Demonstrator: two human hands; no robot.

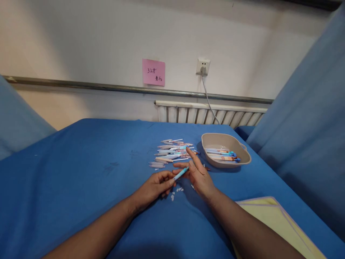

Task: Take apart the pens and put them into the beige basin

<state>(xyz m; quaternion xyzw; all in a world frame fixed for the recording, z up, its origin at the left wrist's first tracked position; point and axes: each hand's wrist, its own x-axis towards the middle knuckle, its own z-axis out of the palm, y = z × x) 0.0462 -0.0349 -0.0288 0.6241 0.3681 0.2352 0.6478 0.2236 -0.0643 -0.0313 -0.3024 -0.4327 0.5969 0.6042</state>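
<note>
A light blue pen (181,173) is held slantwise above the blue-covered table, with my left hand (159,184) closed on its lower end. My right hand (199,177) meets the pen's upper end near the thumb; its index finger points up and the other fingers stretch out behind the pen. Whether the right fingers grip the pen is hard to see. Just beyond both hands lies a spread of loose pens and pen parts (168,151). Small white pieces (173,196) are scattered on the cloth under the hands.
To the right stands a beige basin (244,156) holding several pens (222,154). A folded yellow cloth (258,212) lies near my right forearm. Behind the table (81,162) are a white radiator (188,111), a plugged-in cable (206,90) and a pink note (153,72). Blue curtains (304,93) hang at both sides.
</note>
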